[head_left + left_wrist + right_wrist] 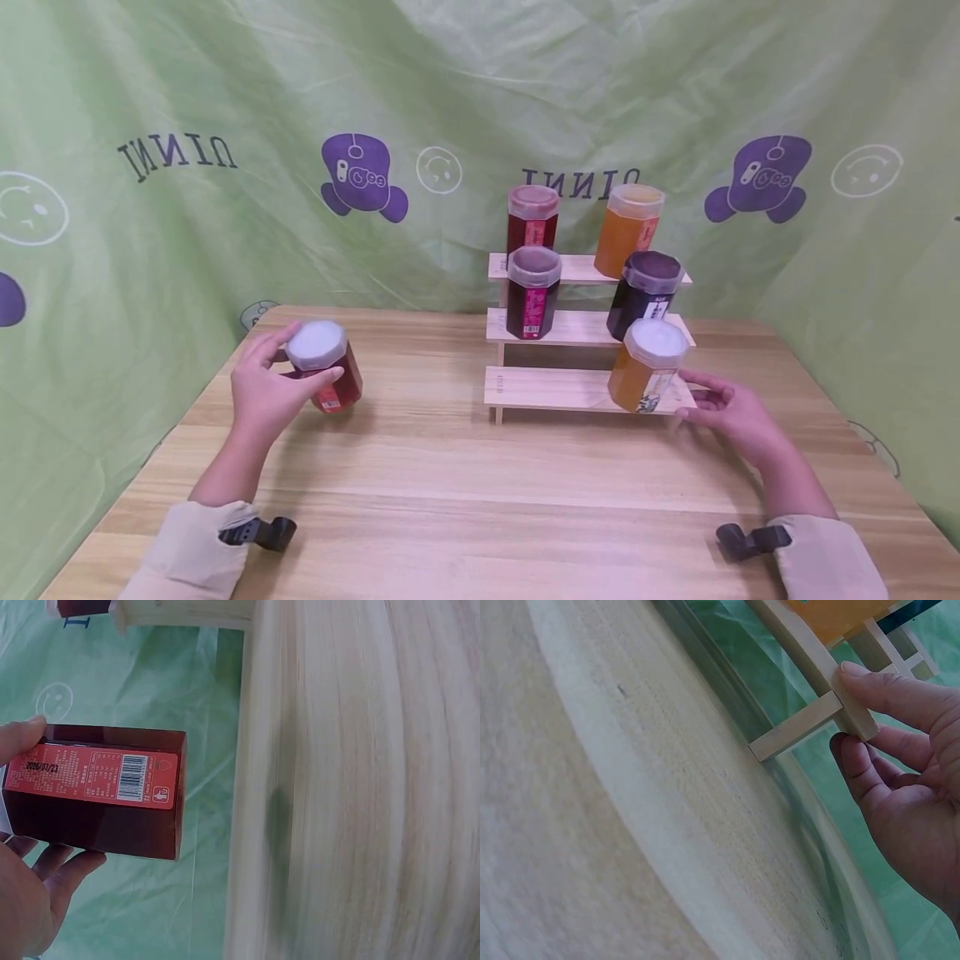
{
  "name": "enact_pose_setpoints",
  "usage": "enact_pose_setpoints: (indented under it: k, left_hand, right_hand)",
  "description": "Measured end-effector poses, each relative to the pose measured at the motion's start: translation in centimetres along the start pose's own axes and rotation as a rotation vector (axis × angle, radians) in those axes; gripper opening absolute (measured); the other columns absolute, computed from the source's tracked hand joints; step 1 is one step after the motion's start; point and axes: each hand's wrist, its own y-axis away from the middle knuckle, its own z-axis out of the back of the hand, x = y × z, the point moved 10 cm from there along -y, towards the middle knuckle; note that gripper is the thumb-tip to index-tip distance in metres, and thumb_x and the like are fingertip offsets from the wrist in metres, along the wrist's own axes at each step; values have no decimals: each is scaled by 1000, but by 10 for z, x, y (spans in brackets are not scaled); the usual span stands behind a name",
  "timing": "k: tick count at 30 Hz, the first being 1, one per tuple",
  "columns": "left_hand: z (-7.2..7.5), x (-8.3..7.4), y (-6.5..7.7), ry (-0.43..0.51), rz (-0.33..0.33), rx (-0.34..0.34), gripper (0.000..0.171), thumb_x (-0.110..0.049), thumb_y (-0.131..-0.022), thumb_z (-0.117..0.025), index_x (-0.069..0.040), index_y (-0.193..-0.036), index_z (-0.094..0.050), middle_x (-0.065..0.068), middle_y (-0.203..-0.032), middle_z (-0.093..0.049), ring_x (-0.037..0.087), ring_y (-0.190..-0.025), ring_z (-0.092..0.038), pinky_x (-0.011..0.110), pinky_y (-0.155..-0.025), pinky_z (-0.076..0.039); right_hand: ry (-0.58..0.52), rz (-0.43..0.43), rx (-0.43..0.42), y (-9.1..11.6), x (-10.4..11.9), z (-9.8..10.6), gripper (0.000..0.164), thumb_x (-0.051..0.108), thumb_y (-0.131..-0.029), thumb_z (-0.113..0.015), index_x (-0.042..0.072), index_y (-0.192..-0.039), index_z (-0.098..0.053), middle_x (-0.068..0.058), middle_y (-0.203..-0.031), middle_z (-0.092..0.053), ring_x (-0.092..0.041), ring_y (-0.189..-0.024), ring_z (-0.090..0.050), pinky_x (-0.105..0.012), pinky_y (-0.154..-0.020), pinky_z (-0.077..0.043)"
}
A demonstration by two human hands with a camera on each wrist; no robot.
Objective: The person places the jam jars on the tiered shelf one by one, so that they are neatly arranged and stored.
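Observation:
Around the lid of a dark red jar (pixel 347 381) curl the thumb and fingers of my left hand (pixel 266 396), at the table's left side. The jar tilts a little, and its red label (pixel 90 776) with a barcode shows in the left wrist view. At the right end of a three-step wooden shelf (pixel 555 390), my right hand (pixel 738 417) pinches the lowest board, thumb on top and fingers below, as the right wrist view shows. Near that hand, an amber jar (pixel 637 379) with a white lid stands on this lowest board.
On the middle step stand a dark jar (pixel 532 308) with a pink label and a blackish jar (pixel 637 304). The top step bears a red jar (pixel 532 229) and an orange jar (pixel 626 237). A green printed cloth (pixel 450 83) hangs behind the wooden table (pixel 480 492).

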Motion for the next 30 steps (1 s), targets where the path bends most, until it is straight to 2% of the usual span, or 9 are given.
enact_pose_setpoints:
  k: [5,10,17,23,30]
  left_hand:
    - [-5,-5,4,7,-9,18,78,-17,-61,-94,-8,-132,-61,9,-122,-57,17,-94,-50,11,-69,-47]
    - [-10,-10,6,60,-22,33,76,-13,-61,-94,-5,-130,-62,7,-116,-56,15,-93,-49,9,-68,-51]
    - [-14,-16,8,76,-48,34,76,-12,-61,-94,-6,-130,-63,7,-115,-57,15,-93,-49,8,-68,-50]
    - [-21,-20,9,81,-36,64,77,-15,-62,-94,-7,-131,-61,8,-118,-56,17,-96,-51,10,-69,-51]
    - [-26,-29,12,118,-69,80,77,-12,-61,-94,-6,-130,-62,8,-117,-56,16,-96,-51,11,-70,-52]
  right_hand:
    - [-1,2,-4,1,2,0,76,16,-86,-75,-5,-146,-34,-28,-128,-54,2,-96,-59,-17,-82,-52]
    - [7,7,-9,1,1,1,75,18,-86,-75,-5,-146,-35,-26,-130,-53,1,-96,-59,-17,-82,-52]
    - [-1,13,-8,1,1,0,75,17,-87,-75,-5,-146,-35,-31,-136,-47,2,-97,-58,-16,-83,-51]
    - [-10,18,-5,2,2,-1,74,15,-87,-74,-5,-147,-34,-30,-129,-52,1,-97,-59,-17,-83,-52]
    - [-10,12,-5,2,3,-1,75,15,-86,-74,-5,-147,-34,-32,-131,-49,0,-96,-59,-18,-82,-52]
